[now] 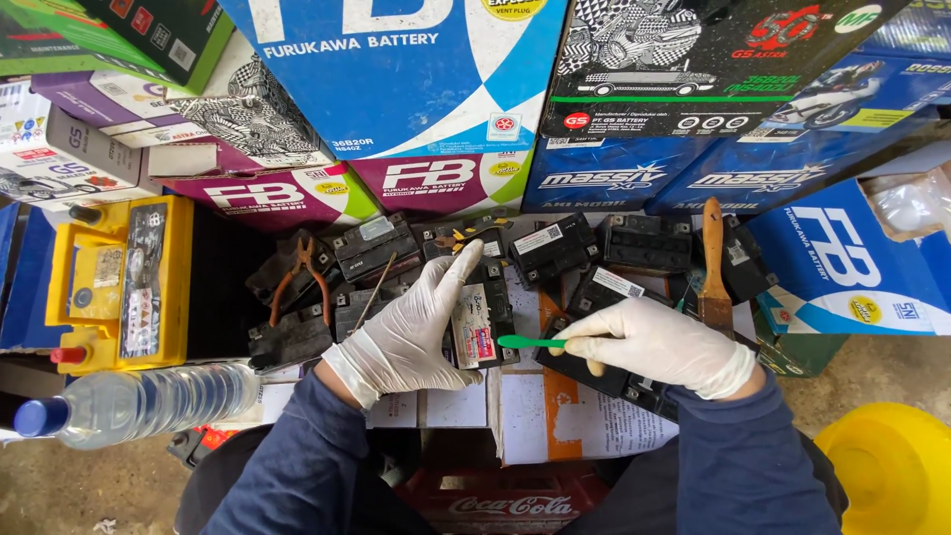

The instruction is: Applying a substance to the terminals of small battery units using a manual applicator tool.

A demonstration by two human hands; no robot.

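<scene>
Gloved left hand [411, 332] lies flat, fingers [458, 266] spread, across a small black battery [482, 322] on the worktop. Right hand [659, 347] pinches a green toothbrush [530, 343], its head pointing left, touching the battery's right edge beside the left palm. Pliers [297, 277] rest left; a paintbrush [714, 267] stands just behind the right hand.

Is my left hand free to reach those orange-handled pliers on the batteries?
Probably yes: the left hand rests on a small black battery, the pliers lie uncovered just beside it, and nothing stands between them.
</scene>
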